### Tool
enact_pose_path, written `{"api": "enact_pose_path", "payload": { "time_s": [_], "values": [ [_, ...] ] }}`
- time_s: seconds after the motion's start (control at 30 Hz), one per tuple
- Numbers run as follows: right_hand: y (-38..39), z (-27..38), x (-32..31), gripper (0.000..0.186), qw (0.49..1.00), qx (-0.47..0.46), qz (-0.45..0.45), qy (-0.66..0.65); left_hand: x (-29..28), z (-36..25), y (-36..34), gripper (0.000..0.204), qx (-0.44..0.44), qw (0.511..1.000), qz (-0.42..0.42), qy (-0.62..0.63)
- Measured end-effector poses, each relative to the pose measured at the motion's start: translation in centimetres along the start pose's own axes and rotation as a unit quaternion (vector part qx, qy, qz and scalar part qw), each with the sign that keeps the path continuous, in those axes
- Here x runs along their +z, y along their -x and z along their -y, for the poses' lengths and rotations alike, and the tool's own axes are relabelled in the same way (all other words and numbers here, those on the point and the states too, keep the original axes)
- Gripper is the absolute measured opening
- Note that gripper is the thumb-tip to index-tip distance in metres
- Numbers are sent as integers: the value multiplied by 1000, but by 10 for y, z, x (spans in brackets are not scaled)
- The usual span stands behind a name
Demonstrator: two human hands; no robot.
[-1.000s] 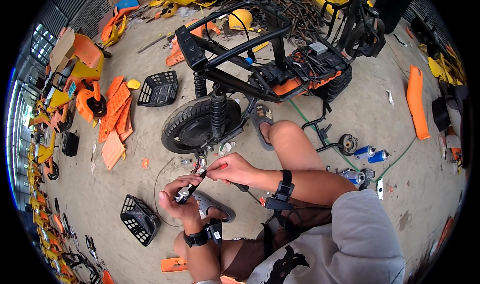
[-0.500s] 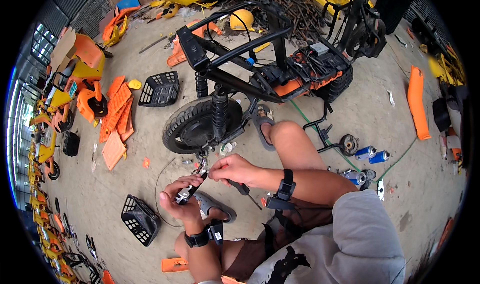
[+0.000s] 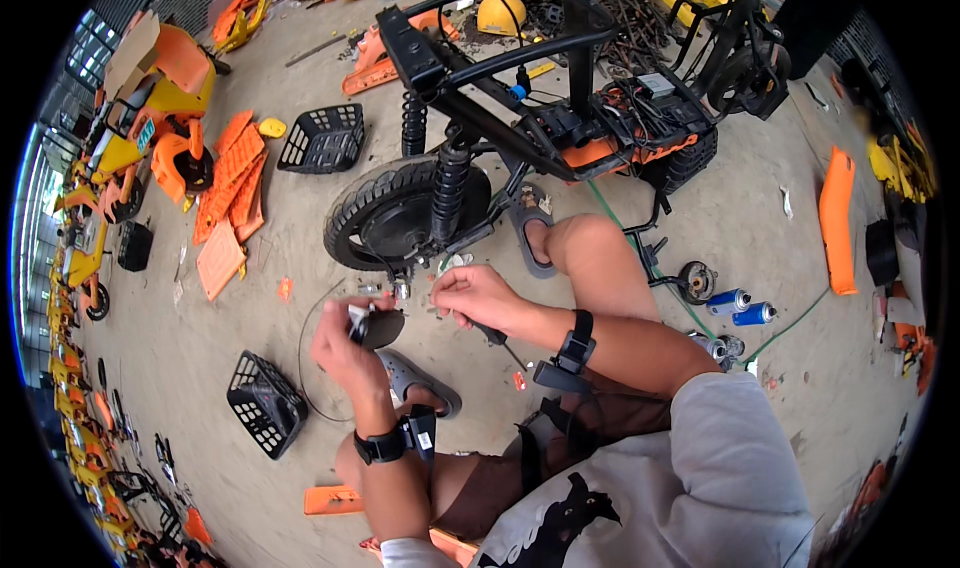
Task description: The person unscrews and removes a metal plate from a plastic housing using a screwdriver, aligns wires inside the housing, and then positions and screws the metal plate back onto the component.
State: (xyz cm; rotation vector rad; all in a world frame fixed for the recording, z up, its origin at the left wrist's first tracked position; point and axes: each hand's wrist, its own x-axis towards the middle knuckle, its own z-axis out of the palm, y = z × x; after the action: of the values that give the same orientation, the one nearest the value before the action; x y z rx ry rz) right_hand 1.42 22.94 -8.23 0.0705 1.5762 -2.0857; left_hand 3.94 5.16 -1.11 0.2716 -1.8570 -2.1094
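My left hand is closed around a dark flat part with a silvery metal fitting at one side. I cannot make out its kind. To its right, my right hand has thumb and forefinger pinched together; anything tiny between them is too small to tell. The lower fingers of that hand hold a screwdriver with a black handle, its thin shaft slanting down to the right. A gap separates the two hands. Just beyond them stands the black wheel of a stripped scooter frame.
Black plastic baskets lie left of the wheel and near my left forearm. Orange panels are piled at left. Blue spray cans stand right of my knee, by a green hose. A long orange panel lies far right.
My hands have moved apart, and the left has turned so the dark part shows its broad face. The right has lifted away with the screwdriver. The whole view has shifted slightly.
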Motion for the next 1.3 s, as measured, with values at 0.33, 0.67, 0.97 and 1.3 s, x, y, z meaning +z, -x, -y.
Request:
{"api": "enact_pose_path", "payload": {
  "time_s": [0.33, 0.67, 0.97, 1.3],
  "values": [
    [-100, -80, -26, 30, 963, 90, -111, 226, -10, 0, -19, 36, -20, 987, 54, -149],
    [-83, -260, -83, 17, 818, 198, -97, 531, -39, -17, -11, 28, -14, 979, 38, -198],
    [-90, -289, -77, 19, 782, 259, -79, 562, -46, -16, -18, 27, -25, 982, -2, -188],
    [-132, -181, -34, 25, 946, 179, -60, 265, -60, -15, -43, 28, -101, 988, 30, 115]
  ]
}}
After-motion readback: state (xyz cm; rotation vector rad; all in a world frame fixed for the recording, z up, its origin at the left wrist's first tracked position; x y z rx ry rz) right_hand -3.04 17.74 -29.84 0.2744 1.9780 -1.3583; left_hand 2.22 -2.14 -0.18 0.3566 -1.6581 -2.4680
